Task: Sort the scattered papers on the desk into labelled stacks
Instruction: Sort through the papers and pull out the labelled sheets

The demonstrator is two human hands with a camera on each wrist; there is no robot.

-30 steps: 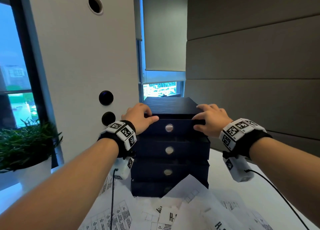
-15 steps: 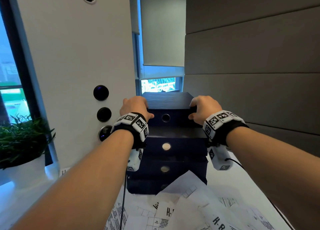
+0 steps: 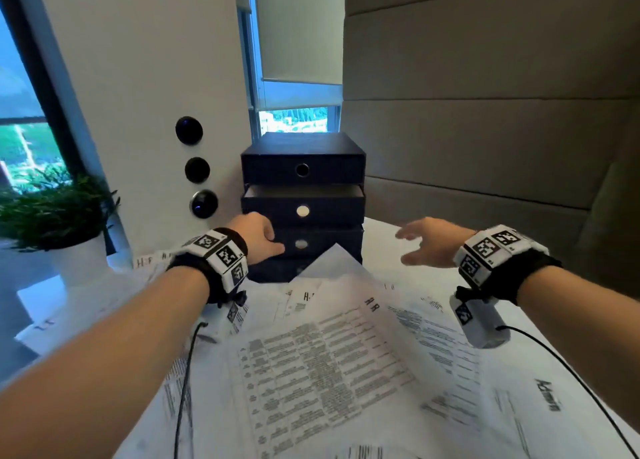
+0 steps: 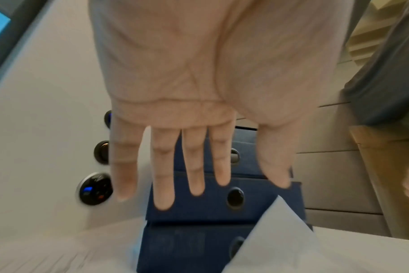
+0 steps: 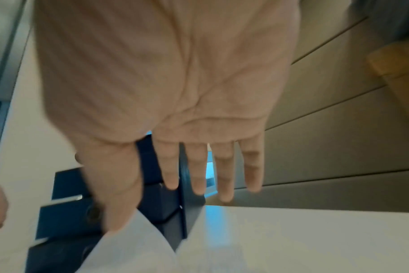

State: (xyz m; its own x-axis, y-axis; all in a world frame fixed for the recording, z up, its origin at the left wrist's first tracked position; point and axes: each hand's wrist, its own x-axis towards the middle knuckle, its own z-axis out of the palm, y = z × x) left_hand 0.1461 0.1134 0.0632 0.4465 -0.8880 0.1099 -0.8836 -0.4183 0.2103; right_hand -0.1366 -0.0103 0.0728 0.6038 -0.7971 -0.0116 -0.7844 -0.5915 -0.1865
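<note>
A dark blue drawer unit (image 3: 303, 178) stands at the back of the white desk (image 3: 388, 237); its second drawer (image 3: 303, 202) is pulled out a little. Printed papers (image 3: 322, 361) lie scattered over the desk, one sheet (image 3: 332, 257) leaning against the lowest drawers. My left hand (image 3: 258, 235) hovers in front of the lower drawers, fingers straight and spread (image 4: 194, 166), holding nothing. My right hand (image 3: 429, 238) hangs in the air right of the unit, fingers spread (image 5: 199, 170), also with nothing in it.
A potted plant (image 3: 52, 212) in a white pot stands at the left edge. Three round black wall controls (image 3: 197, 169) sit on the white pillar left of the drawers. A padded wall panel (image 3: 485, 129) closes the right side. Cables (image 3: 568, 365) trail from both wrists.
Both hands have let go of the top drawer and dropped back toward me, fingers now spread. The top drawer sits pushed in. The view has tilted down, showing more of the papers.
</note>
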